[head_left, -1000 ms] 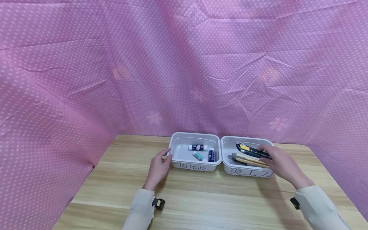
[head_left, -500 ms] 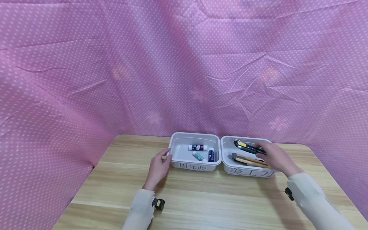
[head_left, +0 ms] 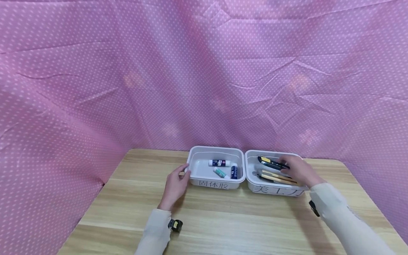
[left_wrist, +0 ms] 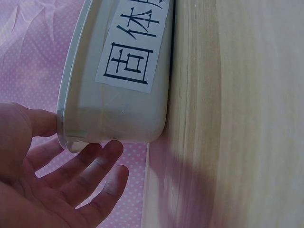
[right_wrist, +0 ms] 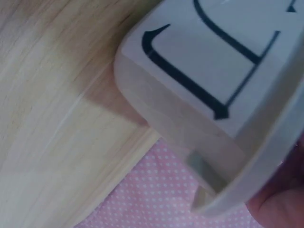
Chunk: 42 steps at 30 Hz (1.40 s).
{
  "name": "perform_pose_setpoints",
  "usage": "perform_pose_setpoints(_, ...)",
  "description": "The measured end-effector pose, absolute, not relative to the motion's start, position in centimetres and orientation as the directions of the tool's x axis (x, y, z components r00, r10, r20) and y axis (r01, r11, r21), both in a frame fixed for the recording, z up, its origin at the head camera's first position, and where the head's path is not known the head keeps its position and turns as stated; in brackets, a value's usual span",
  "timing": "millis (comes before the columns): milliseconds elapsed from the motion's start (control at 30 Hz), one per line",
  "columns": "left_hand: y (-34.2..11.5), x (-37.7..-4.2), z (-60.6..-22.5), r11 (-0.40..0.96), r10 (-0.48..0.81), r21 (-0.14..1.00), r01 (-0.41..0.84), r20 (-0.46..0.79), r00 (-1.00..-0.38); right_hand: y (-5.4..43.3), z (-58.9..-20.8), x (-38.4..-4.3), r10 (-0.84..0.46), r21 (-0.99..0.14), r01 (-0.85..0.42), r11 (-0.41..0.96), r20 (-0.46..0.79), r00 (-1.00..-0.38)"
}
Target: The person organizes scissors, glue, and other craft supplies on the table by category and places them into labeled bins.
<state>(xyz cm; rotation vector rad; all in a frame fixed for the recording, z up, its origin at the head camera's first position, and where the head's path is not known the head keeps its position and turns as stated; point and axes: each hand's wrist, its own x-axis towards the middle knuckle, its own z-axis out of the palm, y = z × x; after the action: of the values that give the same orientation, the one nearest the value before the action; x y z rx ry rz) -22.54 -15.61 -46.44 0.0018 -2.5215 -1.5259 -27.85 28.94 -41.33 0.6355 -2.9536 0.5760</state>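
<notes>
My right hand (head_left: 298, 170) reaches into the right white bin (head_left: 277, 190) and holds the end of a black-and-yellow utility knife (head_left: 270, 162). Below that knife, more utility knives (head_left: 275, 177) lie in the bin, one tan-coloured, partly covered by the hand. My left hand (head_left: 175, 186) touches the left end of the other white bin (head_left: 195, 181) with thumb and fingers, loosely bent; in the left wrist view the thumb (left_wrist: 43, 122) meets the rim. Three glue sticks (head_left: 219, 163) lie in that left bin. Only a fingertip (right_wrist: 280, 209) of the right hand appears in the right wrist view.
Both bins stand side by side at the back of the wooden table (head_left: 223, 223), with handwritten-size Chinese labels on their fronts. A pink dotted cloth (head_left: 204, 78) hangs behind and around the table.
My right hand has moved left over the right bin, and the black-and-yellow utility knife has shifted left with it. The left hand and left bin have stayed in place.
</notes>
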Motion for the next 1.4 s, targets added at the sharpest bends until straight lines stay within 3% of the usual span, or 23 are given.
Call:
perform_pose_setpoints(267,-15.6,-22.4,-46.3,0.471,-0.111,0.879,0.08,0.149,-0.983,28.8,-42.3,-28.8,-0.411,-0.319,-0.445,0.837,0.169,-0.896)
perform_pose_setpoints(767,-15.6,-22.4,-46.2,0.468,-0.115,0.881,0.073,0.143,-0.983,28.4,-43.2,-29.9,-0.397,-0.248,-0.403,0.881,0.073,-0.915)
perform_pose_setpoints(1133,-15.6,-22.3,-46.3,0.466,-0.116,0.882,0.065,0.134,-0.984,28.2,-43.6,-30.1,-0.43,-0.198,-0.438,0.877,0.085,-0.899)
perform_pose_setpoints(1400,-15.5,-22.4,-46.1,0.467,-0.117,0.882,0.065,0.134,-0.984,28.1,-43.7,-30.1,-0.426,-0.224,-0.432,0.874,0.077,-0.902)
